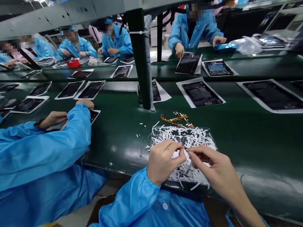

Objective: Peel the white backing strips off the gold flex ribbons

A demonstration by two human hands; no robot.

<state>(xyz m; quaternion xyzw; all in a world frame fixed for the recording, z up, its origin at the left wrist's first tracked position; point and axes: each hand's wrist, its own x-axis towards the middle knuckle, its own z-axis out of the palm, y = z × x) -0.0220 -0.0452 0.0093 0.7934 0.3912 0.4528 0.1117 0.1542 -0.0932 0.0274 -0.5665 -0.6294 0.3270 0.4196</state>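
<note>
White strips (197, 134) filled a clear tray (211, 131) directly beneath the left hand (165, 160) and right hand (216, 166), curled fingertips nearly meeting, any grip impossible to tell, with orange flat cables (179, 118) just beyond, nearer the left.

Strips (197, 134) lie in the tray (213, 137) at the near edge of the counter (121, 131), beneath the left hand (163, 161) and right hand (215, 164). Flex cables (178, 118) lie behind the tray, before the post (140, 64). Panels (202, 94) on sheets (164, 93) lie right of the post; a co-worker's arms (49, 149) are left.
</note>
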